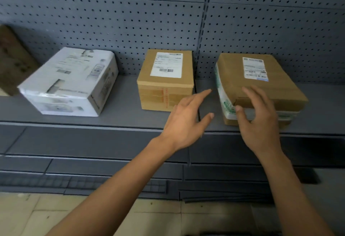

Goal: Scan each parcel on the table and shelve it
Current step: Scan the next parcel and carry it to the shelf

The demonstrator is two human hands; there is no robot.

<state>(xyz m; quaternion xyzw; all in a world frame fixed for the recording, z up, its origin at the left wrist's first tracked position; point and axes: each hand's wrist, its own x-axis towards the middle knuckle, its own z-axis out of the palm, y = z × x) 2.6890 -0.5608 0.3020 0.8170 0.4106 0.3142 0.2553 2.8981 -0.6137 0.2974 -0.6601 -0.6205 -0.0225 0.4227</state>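
Observation:
Three parcels rest on a grey metal shelf [119,112]. A white printed box [71,82] lies skewed at the left. A brown cardboard box [166,80] with a white label stands in the middle. At the right sits a flat brown parcel [261,79] with a white label and green-and-white tape on its left side. My left hand [186,120] hovers open between the middle and right parcels, holding nothing. My right hand [259,118] is open in front of the right parcel's near edge, fingers spread, thumb by its front left corner, not gripping it.
A grey pegboard wall [130,21] backs the shelf. A dark brown box [13,60] is partly visible at the far left. Lower grey shelf ledges [93,170] step down below, and pale floor tiles [158,217] show at the bottom.

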